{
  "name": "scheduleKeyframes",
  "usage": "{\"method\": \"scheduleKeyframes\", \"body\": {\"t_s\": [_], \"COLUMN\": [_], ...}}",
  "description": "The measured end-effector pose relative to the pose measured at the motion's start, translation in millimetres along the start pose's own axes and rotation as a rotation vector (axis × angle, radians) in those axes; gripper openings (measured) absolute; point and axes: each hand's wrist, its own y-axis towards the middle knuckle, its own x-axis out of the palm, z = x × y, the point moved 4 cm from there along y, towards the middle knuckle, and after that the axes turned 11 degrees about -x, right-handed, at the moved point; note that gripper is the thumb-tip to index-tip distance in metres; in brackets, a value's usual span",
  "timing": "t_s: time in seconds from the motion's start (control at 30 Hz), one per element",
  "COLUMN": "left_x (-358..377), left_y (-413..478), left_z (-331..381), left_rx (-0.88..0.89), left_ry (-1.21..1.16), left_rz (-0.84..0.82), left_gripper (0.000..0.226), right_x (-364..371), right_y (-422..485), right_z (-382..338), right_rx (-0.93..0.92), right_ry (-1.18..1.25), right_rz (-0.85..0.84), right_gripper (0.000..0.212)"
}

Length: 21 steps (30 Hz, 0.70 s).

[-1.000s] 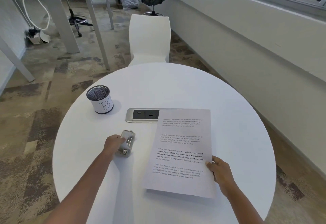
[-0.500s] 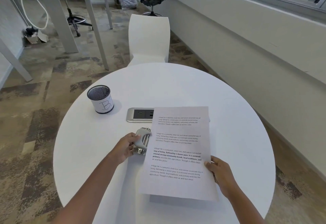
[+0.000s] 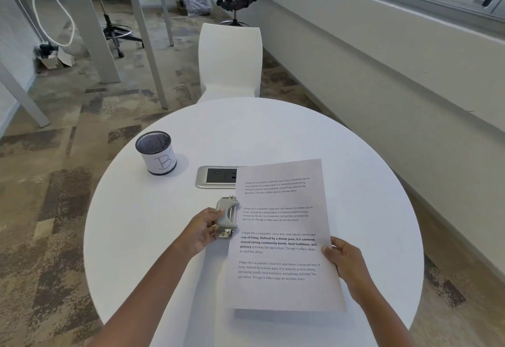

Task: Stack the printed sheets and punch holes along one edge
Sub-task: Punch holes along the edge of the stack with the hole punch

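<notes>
A stack of printed sheets (image 3: 281, 234) with several paragraphs of text is held slightly above the round white table (image 3: 273, 133). My right hand (image 3: 345, 260) grips its right edge. A small grey and metal hole punch (image 3: 226, 216) sits against the middle of the stack's left edge, held by my left hand (image 3: 200, 230). The left edge of the paper lies at the punch's slot; whether it is inside I cannot tell.
A black mesh pen cup (image 3: 156, 152) labelled B stands at the table's left. A silver power socket panel (image 3: 217, 177) is set in the tabletop, partly under the sheets. A white chair (image 3: 229, 59) stands behind the table.
My left hand has slid the hole punch rightward across the table up to the stack's left edge. The sheets have shifted slightly left and lifted at the near end.
</notes>
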Motion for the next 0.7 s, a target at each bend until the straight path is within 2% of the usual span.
{"method": "scheduleKeyframes", "body": {"t_s": [0.17,0.3,0.33,0.47,0.7], "left_x": [10,14,15,18,21], "left_y": [-4,-4,-5,-6,-4], "left_z": [-1,-4,-5,-9,-16], "left_rx": [0.007,-0.004,-0.012,-0.06,-0.092], "left_ry": [0.015,0.032,0.034,0.034,-0.016], "left_rz": [-0.039,-0.049,-0.061,-0.091,-0.102], "left_gripper": [0.023,0.005,0.006,0.033,0.02], "right_x": [2,1,0,-4,-9], "right_y": [-1,-4,-5,-7,-10], "right_z": [0,2,3,3,3], "right_rx": [-0.008,0.0,0.003,0.002,0.0], "right_ry": [0.025,0.055,0.058,0.07,0.082], "right_rz": [-0.038,-0.055,-0.056,-0.022,0.039], "right_gripper": [0.028,0.026,0.026,0.025,0.024]}}
